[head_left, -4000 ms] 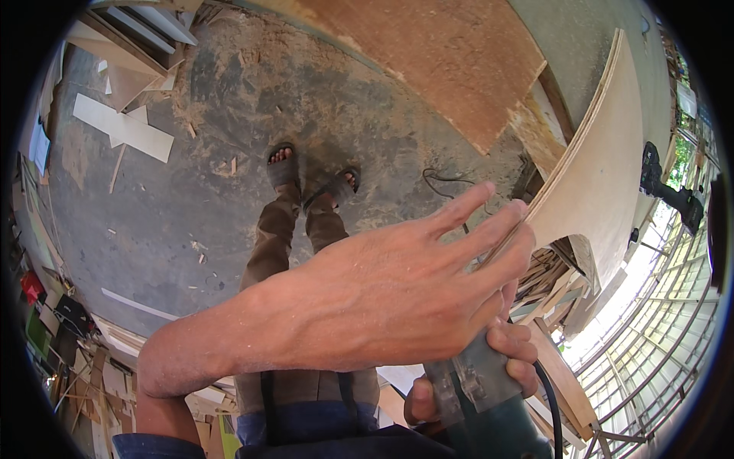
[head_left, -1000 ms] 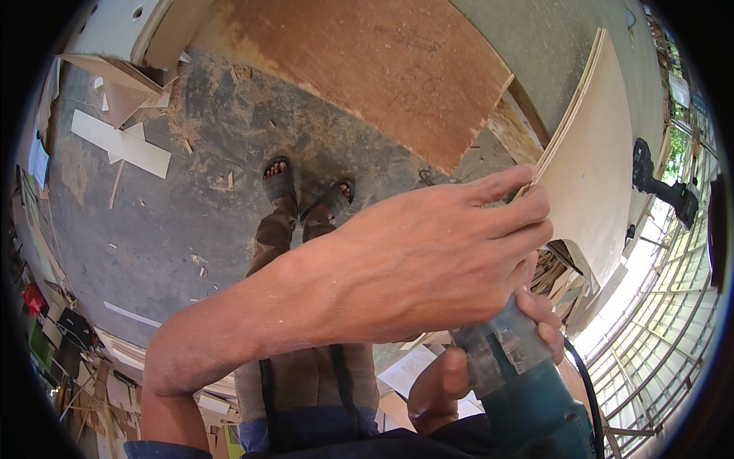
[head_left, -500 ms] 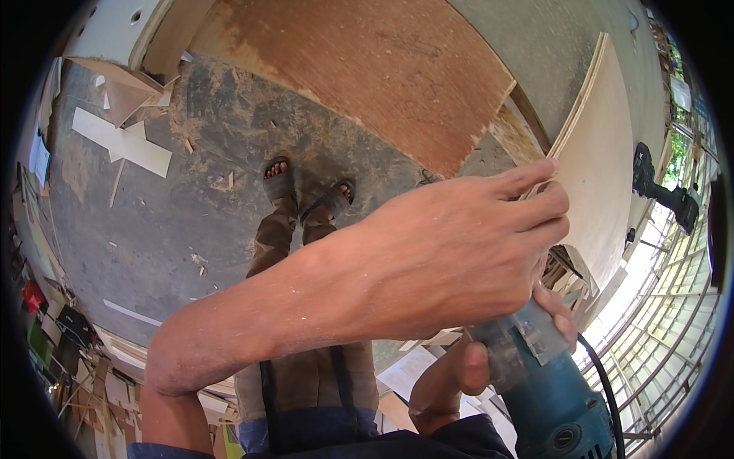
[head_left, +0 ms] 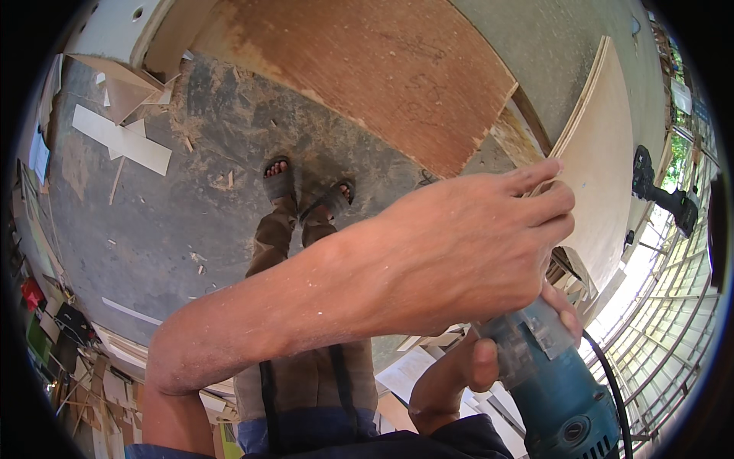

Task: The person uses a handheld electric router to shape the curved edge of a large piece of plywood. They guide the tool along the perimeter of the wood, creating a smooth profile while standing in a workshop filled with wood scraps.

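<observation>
My left hand (head_left: 489, 241) reaches across from the left, back of the hand up, its fingers bent down and closed over the far end of a trim router (head_left: 558, 382). What those fingers pinch is hidden behind the hand. The router has a teal body, a cloudy clear guard and a black cord. My right hand (head_left: 482, 363) wraps round the router from below, thumb on the near side and fingertips on the far side. Just beyond my left fingertips stands a curved-looking plywood panel (head_left: 592, 161), its layered edge showing.
A reddish-brown plywood sheet (head_left: 382, 76) lies ahead. A black cordless tool (head_left: 664, 190) rests at the far right. White offcuts (head_left: 122, 138) and sawdust litter the concrete floor (head_left: 153, 229). A wooden box-like piece (head_left: 115, 38) stands at upper left; scrap wood is piled lower left.
Both hands and the router have shifted slightly to the right. The router's body has tilted a little, and my grip on it looks the same.
</observation>
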Demonstrator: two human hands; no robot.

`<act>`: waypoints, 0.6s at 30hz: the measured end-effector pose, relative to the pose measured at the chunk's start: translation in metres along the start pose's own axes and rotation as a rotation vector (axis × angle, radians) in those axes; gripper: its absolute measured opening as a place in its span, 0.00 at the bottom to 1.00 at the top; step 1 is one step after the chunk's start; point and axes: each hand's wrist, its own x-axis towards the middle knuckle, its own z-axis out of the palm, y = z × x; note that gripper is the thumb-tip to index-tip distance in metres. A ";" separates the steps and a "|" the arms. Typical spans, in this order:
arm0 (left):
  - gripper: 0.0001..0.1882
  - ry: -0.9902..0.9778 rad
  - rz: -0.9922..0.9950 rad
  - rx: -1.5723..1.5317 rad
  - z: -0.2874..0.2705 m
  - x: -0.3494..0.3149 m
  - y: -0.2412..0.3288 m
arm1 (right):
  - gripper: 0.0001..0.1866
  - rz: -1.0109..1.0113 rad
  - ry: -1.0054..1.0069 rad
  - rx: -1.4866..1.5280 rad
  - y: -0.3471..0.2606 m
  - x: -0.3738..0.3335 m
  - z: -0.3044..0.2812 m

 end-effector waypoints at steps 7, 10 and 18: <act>0.07 0.021 -0.004 -0.012 0.000 0.002 -0.002 | 0.54 -0.431 0.467 0.131 0.004 0.018 0.074; 0.06 0.037 -0.009 -0.031 0.003 0.002 -0.002 | 0.53 -0.454 0.440 0.118 0.006 0.019 0.072; 0.04 -0.001 -0.012 -0.064 -0.003 0.001 0.000 | 0.53 -0.442 0.220 0.062 0.005 0.011 0.041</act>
